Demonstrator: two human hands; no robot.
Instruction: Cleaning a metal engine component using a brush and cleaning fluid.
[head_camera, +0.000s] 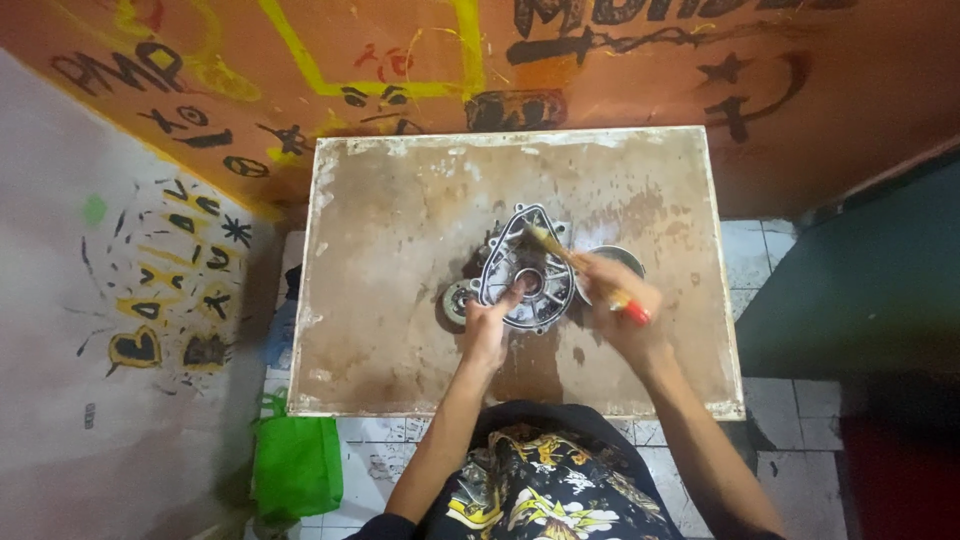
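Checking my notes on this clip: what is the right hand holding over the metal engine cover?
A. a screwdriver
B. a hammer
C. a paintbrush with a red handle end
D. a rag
C: the right hand grips a paintbrush whose bristles rest on the engine cover, red handle end showing.

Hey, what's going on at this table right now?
A person is working on a metal engine cover lying flat on a worn, stained table. The left hand steadies the cover at its near edge. The right hand holds a brush with a red-tipped handle, bristles on the cover's upper part. A round bearing-like part sits just left of the cover, and a small round bowl lies to its right, behind the brush.
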